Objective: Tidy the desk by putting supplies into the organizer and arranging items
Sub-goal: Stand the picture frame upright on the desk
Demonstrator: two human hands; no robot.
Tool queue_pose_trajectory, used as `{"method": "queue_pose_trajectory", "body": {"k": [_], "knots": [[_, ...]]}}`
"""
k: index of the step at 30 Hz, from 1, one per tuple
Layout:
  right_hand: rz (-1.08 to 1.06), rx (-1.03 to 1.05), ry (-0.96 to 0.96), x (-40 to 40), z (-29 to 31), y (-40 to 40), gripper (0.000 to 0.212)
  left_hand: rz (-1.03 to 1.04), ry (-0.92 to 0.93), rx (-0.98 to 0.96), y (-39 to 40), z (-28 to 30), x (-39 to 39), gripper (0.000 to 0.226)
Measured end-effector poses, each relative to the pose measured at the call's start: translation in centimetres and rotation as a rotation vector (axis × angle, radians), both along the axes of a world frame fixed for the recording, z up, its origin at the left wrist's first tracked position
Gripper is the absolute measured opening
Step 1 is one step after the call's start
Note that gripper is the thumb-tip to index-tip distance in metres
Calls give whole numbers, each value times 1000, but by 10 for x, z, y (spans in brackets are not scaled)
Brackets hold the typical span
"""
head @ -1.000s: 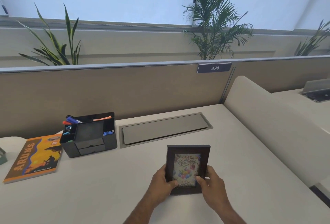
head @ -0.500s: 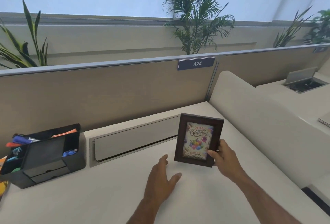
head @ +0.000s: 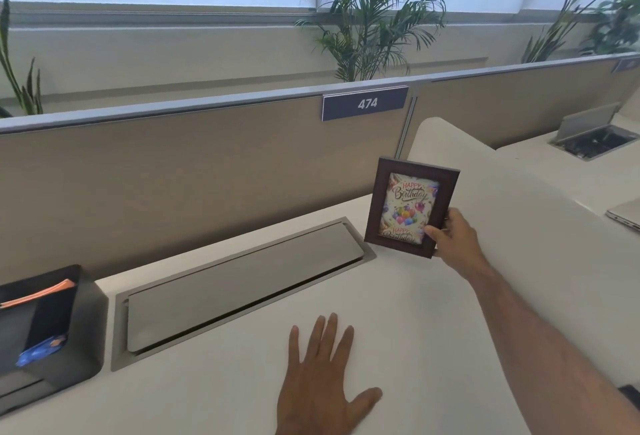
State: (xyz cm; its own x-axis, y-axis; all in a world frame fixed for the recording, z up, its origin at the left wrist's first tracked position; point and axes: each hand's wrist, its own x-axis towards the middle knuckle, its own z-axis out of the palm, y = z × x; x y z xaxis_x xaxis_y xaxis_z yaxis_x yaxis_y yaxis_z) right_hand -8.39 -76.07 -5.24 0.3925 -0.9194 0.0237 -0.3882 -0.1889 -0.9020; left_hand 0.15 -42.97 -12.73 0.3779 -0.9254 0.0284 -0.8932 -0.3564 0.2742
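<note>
Two hands show: the left hand (head: 323, 379) lies flat, fingers spread, on the desk (head: 398, 323); the right hand (head: 453, 235) pinches the picture frame (head: 410, 207) upright by its lower right corner, near the cable hatch (head: 239, 284). Its card reads "Happy Birthday". Far left sits the black organizer (head: 52, 327). Behind, the partition's sign (head: 365, 103) reads "474".

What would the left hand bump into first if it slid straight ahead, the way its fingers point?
Probably the grey cable hatch set into the desk; the left hand lies flat, fingers aimed at it. Depth is uncertain.
</note>
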Motion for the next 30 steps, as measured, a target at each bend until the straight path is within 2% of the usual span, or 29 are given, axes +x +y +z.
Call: {"method": "queue_pose_trajectory", "body": {"k": [17, 30], "knots": [[-6, 89, -22, 18, -37, -45, 31, 7, -46, -4, -5, -8, 2, 93], [22, 153, -31, 15, -27, -38, 34, 4, -30, 0, -3, -6, 2, 90]]}}
